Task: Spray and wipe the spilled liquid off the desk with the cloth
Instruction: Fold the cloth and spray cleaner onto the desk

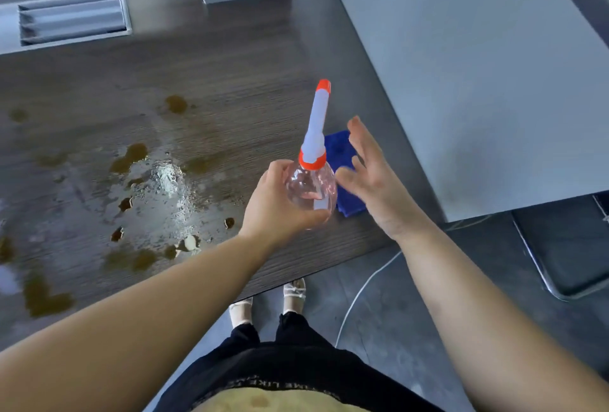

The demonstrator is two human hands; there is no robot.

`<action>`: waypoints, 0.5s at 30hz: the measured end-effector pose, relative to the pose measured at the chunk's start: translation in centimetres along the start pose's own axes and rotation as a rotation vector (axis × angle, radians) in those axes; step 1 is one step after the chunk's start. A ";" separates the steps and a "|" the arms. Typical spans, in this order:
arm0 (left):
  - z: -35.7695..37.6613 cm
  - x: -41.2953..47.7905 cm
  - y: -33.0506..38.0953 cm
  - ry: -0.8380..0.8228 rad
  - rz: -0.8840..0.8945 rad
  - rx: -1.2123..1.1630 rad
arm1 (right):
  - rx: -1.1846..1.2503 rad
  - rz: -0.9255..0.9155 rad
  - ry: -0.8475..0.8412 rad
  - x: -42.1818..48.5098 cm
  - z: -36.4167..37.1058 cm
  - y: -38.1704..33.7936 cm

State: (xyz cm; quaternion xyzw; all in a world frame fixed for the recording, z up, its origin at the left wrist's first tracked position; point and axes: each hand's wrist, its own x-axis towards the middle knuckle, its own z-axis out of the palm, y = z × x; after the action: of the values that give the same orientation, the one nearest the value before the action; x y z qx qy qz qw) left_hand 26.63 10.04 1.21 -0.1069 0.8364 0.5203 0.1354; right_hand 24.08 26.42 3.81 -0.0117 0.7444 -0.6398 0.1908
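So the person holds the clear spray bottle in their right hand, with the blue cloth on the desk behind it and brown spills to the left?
No: the head view shows the left hand gripping the spray bottle; the right hand is open beside it. The blue cloth does lie on the desk behind, brown spills to the left.

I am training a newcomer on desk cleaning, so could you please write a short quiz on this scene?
1. True or false: the right hand grips the blue cloth.
2. Which hand holds the spray bottle? A) left B) right C) both
3. Fill in: the brown spills lie on the dark ____.
Key: 1 false, it is open; 2 A, the left hand; 3 desk.
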 end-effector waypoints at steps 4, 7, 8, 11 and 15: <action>2.4 -1.1 0.7 0.015 0.076 0.061 | -0.157 -0.132 -0.033 -0.2 1.0 -1.7; 3.4 -2.0 1.5 -0.002 0.078 0.088 | -0.258 -0.148 0.238 0.2 1.5 -2.1; 3.6 -2.2 1.7 -0.008 0.081 0.102 | -0.257 -0.157 0.310 0.0 1.6 -2.0; 4.1 -2.6 1.8 -0.043 0.094 0.143 | -0.286 -0.229 0.447 -0.9 1.7 -1.2; 3.0 -2.6 2.2 -0.318 0.081 0.129 | -0.224 -0.125 0.356 -1.5 -0.7 -1.4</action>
State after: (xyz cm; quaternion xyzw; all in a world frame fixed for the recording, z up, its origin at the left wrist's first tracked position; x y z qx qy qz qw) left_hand 28.67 13.81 2.69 0.0193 0.8397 0.4807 0.2517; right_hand 24.95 27.25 5.64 0.0343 0.8307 -0.5555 0.0141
